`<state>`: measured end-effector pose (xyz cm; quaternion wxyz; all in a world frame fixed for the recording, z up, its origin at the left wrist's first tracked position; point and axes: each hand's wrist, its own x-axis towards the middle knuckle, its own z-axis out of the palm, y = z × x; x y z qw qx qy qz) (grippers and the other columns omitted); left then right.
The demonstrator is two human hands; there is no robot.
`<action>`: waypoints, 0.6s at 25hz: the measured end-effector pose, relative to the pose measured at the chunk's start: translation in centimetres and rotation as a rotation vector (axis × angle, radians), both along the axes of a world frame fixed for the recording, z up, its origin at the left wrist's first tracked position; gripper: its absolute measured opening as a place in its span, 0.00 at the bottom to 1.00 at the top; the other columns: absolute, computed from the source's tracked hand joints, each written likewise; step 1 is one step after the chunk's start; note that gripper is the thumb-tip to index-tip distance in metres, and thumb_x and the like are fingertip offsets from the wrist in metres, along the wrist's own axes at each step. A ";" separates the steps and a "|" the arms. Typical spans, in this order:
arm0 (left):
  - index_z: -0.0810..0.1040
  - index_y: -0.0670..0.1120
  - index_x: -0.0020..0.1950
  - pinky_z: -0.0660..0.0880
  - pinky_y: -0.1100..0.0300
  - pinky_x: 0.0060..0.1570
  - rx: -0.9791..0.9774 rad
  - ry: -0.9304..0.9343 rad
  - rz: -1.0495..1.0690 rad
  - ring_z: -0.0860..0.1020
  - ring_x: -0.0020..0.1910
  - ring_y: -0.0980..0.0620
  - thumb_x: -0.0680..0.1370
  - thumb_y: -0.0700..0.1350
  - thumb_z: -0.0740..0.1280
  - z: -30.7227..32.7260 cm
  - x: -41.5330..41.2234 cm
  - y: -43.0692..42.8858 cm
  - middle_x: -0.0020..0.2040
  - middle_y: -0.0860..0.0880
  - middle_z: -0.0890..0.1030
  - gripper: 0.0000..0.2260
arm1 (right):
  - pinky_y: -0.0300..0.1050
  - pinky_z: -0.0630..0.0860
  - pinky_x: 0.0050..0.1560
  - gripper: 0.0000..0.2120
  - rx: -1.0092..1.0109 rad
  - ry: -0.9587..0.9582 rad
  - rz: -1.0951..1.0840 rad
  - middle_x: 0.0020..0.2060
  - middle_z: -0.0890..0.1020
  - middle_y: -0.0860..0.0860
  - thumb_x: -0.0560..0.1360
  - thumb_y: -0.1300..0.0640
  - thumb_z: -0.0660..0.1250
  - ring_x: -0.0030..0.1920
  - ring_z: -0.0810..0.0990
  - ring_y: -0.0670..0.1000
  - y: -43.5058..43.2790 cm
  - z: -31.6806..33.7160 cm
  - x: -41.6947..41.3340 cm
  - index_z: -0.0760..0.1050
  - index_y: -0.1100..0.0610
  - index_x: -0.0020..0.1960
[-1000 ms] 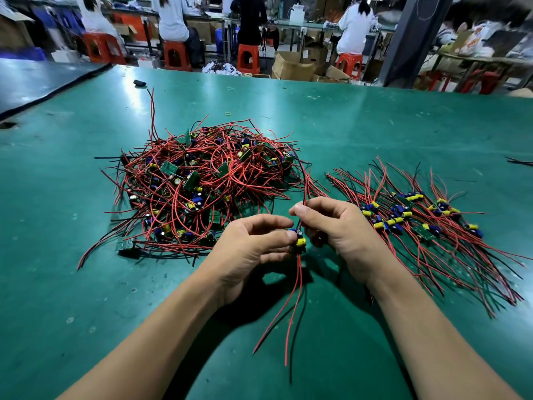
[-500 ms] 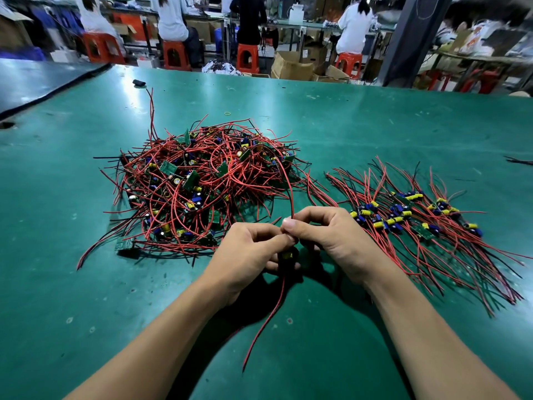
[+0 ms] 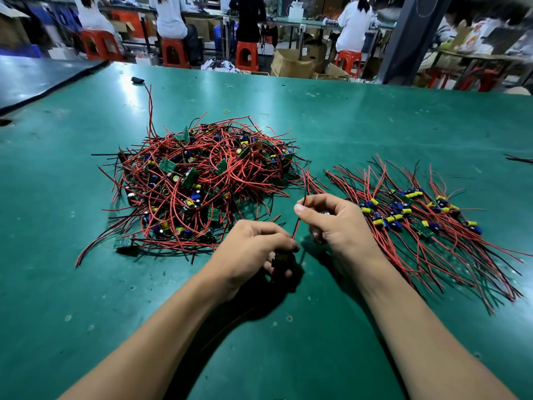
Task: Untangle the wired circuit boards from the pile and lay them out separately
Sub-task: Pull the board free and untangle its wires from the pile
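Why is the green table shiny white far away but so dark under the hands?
Head view: light bounces off the green table as pale glare near its far edge; the left hand gripping a circuit board and the right hand pinching a red wire block that light, casting dark shadows beneath.

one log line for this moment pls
left hand: grips circuit board | right hand: pinches its red wire | tangled pile: left side | laid-out boards: right side

I see the green table mat (image 3: 72,298) bare at near left and far across. A tangled heap of red-wired green circuit boards (image 3: 202,183) blocks centre-left; a laid-out row of wired boards (image 3: 418,223) blocks the right side.
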<state>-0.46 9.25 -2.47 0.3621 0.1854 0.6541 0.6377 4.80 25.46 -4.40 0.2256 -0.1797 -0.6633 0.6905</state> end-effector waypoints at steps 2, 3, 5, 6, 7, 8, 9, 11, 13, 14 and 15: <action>0.83 0.42 0.34 0.68 0.62 0.27 -0.004 -0.006 -0.012 0.77 0.24 0.47 0.74 0.34 0.69 0.2 0.1 0.0 0.29 0.43 0.77 0.09 | 0.34 0.64 0.24 0.06 -0.030 0.040 -0.082 0.26 0.76 0.46 0.71 0.62 0.77 0.23 0.67 0.44 0.1 0.0 -0.2 0.81 0.55 0.40; 0.82 0.42 0.35 0.68 0.62 0.27 -0.003 -0.011 -0.015 0.77 0.24 0.47 0.74 0.34 0.69 0.2 0.1 0.0 0.30 0.43 0.77 0.09 | 0.34 0.63 0.24 0.07 -0.039 0.051 -0.124 0.26 0.76 0.46 0.71 0.62 0.77 0.23 0.67 0.44 0.3 0.1 -0.3 0.80 0.55 0.40; 0.82 0.41 0.37 0.68 0.63 0.25 0.010 -0.033 -0.013 0.77 0.25 0.47 0.75 0.34 0.68 0.4 0.1 -0.1 0.30 0.42 0.78 0.08 | 0.34 0.66 0.26 0.08 0.029 0.065 -0.214 0.25 0.77 0.44 0.71 0.60 0.78 0.24 0.69 0.43 0.5 0.1 -0.3 0.80 0.54 0.39; 0.82 0.40 0.38 0.69 0.63 0.25 0.020 -0.043 -0.011 0.76 0.25 0.47 0.75 0.34 0.68 0.5 0.0 -0.2 0.30 0.41 0.78 0.07 | 0.34 0.68 0.29 0.08 0.107 0.076 -0.261 0.26 0.78 0.43 0.71 0.59 0.78 0.26 0.71 0.42 0.5 0.1 -0.4 0.79 0.53 0.38; 0.81 0.39 0.38 0.70 0.64 0.25 0.029 -0.050 -0.010 0.76 0.25 0.47 0.75 0.34 0.68 0.5 0.0 -0.2 0.30 0.41 0.79 0.07 | 0.33 0.71 0.33 0.08 0.183 0.091 -0.304 0.29 0.80 0.43 0.71 0.58 0.78 0.29 0.74 0.42 0.5 0.0 -0.4 0.79 0.53 0.38; 0.81 0.38 0.39 0.71 0.64 0.25 0.037 -0.053 -0.009 0.76 0.25 0.48 0.75 0.34 0.67 0.5 0.0 -0.3 0.30 0.41 0.79 0.06 | 0.33 0.73 0.37 0.08 0.243 0.104 -0.337 0.31 0.81 0.43 0.71 0.56 0.79 0.32 0.76 0.42 0.3 -0.1 -0.4 0.79 0.52 0.38; 0.81 0.37 0.39 0.71 0.64 0.25 0.042 -0.054 -0.009 0.76 0.26 0.48 0.75 0.33 0.67 0.5 0.0 -0.3 0.31 0.41 0.78 0.06 | 0.33 0.74 0.39 0.08 0.278 0.114 -0.361 0.32 0.82 0.43 0.70 0.54 0.78 0.34 0.77 0.42 0.2 -0.1 -0.4 0.79 0.51 0.39; 0.81 0.37 0.39 0.72 0.64 0.25 0.036 -0.055 -0.016 0.75 0.26 0.47 0.75 0.33 0.68 0.5 0.1 -0.2 0.31 0.40 0.77 0.06 | 0.37 0.75 0.41 0.08 0.283 0.113 -0.394 0.33 0.82 0.42 0.70 0.52 0.78 0.35 0.77 0.43 0.3 -0.2 -0.4 0.79 0.50 0.39; 0.81 0.37 0.39 0.69 0.63 0.25 0.013 -0.042 -0.026 0.74 0.26 0.47 0.75 0.34 0.68 0.6 0.2 -0.2 0.33 0.39 0.75 0.06 | 0.42 0.74 0.39 0.08 0.237 0.105 -0.410 0.33 0.81 0.41 0.70 0.50 0.77 0.33 0.76 0.44 0.7 -0.3 -0.4 0.79 0.49 0.39; 0.81 0.37 0.39 0.68 0.61 0.27 0.005 -0.037 -0.030 0.74 0.27 0.46 0.75 0.34 0.68 0.6 0.2 -0.3 0.34 0.38 0.74 0.05 | 0.43 0.72 0.38 0.07 0.189 0.109 -0.408 0.33 0.80 0.42 0.69 0.50 0.77 0.33 0.74 0.46 0.8 -0.3 -0.4 0.79 0.48 0.38; 0.81 0.37 0.39 0.68 0.59 0.29 0.001 -0.036 -0.033 0.74 0.28 0.46 0.74 0.34 0.68 0.7 0.2 -0.3 0.35 0.38 0.74 0.05 | 0.43 0.70 0.38 0.07 0.129 0.119 -0.402 0.33 0.80 0.43 0.68 0.50 0.77 0.32 0.73 0.48 0.9 -0.2 -0.4 0.80 0.47 0.38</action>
